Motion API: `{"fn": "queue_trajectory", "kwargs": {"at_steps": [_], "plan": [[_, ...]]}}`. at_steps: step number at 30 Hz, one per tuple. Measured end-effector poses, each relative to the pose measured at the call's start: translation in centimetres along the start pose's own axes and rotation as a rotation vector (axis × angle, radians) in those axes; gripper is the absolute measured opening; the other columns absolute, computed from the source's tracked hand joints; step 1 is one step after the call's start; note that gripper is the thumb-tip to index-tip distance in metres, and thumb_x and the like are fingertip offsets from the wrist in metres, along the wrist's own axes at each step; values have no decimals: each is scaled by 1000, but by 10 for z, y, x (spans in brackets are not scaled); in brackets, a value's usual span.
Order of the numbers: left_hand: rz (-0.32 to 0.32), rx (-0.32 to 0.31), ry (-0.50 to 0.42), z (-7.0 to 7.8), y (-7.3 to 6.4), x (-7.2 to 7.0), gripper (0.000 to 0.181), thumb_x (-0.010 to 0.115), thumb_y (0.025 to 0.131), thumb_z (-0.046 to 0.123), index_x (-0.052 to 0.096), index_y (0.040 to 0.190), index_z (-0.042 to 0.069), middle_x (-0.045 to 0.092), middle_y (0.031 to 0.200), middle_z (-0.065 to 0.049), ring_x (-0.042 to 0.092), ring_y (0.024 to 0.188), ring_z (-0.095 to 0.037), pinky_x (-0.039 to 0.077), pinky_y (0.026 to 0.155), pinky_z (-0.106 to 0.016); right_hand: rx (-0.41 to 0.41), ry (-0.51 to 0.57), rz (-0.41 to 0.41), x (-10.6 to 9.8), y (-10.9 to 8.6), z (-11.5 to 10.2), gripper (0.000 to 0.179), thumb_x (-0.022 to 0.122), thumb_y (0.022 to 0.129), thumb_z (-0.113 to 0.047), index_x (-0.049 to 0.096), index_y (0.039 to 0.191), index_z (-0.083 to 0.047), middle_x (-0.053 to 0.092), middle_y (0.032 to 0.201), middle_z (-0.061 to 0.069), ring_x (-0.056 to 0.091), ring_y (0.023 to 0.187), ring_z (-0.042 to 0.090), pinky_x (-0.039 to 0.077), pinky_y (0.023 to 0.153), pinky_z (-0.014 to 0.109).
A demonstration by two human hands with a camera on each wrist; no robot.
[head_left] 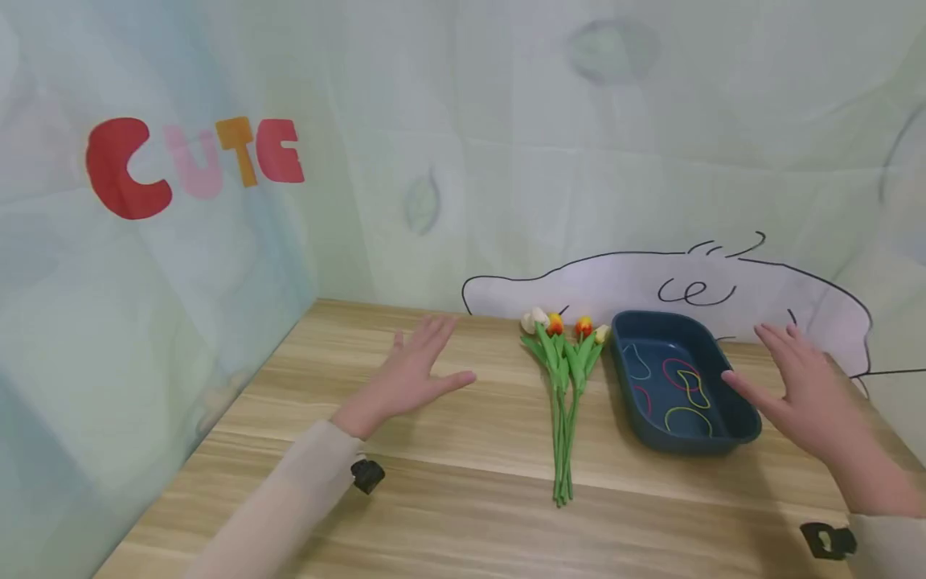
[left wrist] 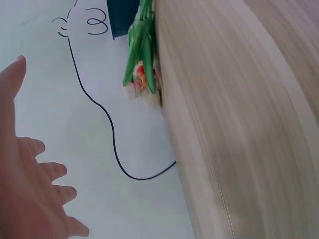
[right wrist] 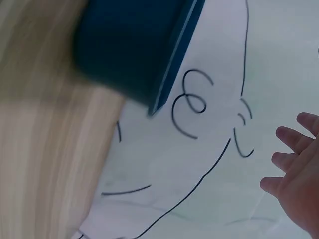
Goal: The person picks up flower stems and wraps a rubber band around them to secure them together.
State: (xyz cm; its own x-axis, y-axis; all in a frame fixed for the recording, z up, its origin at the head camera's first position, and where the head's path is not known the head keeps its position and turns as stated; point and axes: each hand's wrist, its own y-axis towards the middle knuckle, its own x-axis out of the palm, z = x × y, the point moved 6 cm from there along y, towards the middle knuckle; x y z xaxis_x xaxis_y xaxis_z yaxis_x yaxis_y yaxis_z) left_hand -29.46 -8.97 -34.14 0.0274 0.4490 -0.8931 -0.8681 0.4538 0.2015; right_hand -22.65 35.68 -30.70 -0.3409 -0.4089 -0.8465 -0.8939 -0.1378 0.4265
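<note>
With fingers apart and empty, the left hand [head_left: 408, 376] and right hand [head_left: 810, 394] flank the tulips [head_left: 562, 378], seemingly light, bendy, best pinched mid-stem, and the stiff-looking tub [head_left: 680, 444] at their 3 o'clock.

We record a tabletop [head_left: 463, 450] with pale and brown wood grain running lengthwise. We find a pale green-blue backdrop [head_left: 405, 88] rising behind its far edge and along its left edge, creased in places. Above the left edge we note letters [head_left: 112, 169] reading "CUTE": red, pink, orange, red. Behind the far edge, toward its right corner, we observe a white drawing [head_left: 600, 281] with black outlines and a looped curl. Higher up we see faint leaf prints [head_left: 423, 203].
</note>
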Motion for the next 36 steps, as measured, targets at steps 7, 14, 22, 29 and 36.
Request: {"fn": "queue_trajectory", "kwargs": {"at_steps": [7,14,22,29,36], "plan": [[10,11,-107,14,16,10,86,56,91,55,17,155,12,17,160,-11,9,148,-30,3,117,-65,-4,86,-33,12,20,-36,79,66,91,-35,27,147,5,28,148,35,9,144,46,10,110,73],[16,-16,-253,20,26,23,83,54,94,51,16,154,8,17,160,-12,15,147,-29,9,121,-54,0,149,-55,30,35,-61,79,64,92,-37,24,150,-1,26,151,31,21,140,48,21,109,71],[21,-101,-499,27,39,47,80,54,96,47,14,154,9,18,159,-13,19,146,-30,19,120,-47,14,216,-1,46,43,-89,74,63,93,-36,30,148,1,32,150,27,31,135,48,37,102,68],[-16,-156,-748,34,52,75,80,54,96,47,15,154,10,26,156,-15,31,141,-34,33,114,-50,46,272,10,67,48,-101,69,62,95,-35,33,146,1,35,148,27,39,130,47,37,103,66],[-42,-177,-818,46,63,99,74,58,96,37,18,154,14,32,153,-20,39,135,-38,43,106,-52,106,347,-63,96,49,-106,69,60,96,-34,32,147,3,33,150,26,44,126,48,42,104,60]]}}
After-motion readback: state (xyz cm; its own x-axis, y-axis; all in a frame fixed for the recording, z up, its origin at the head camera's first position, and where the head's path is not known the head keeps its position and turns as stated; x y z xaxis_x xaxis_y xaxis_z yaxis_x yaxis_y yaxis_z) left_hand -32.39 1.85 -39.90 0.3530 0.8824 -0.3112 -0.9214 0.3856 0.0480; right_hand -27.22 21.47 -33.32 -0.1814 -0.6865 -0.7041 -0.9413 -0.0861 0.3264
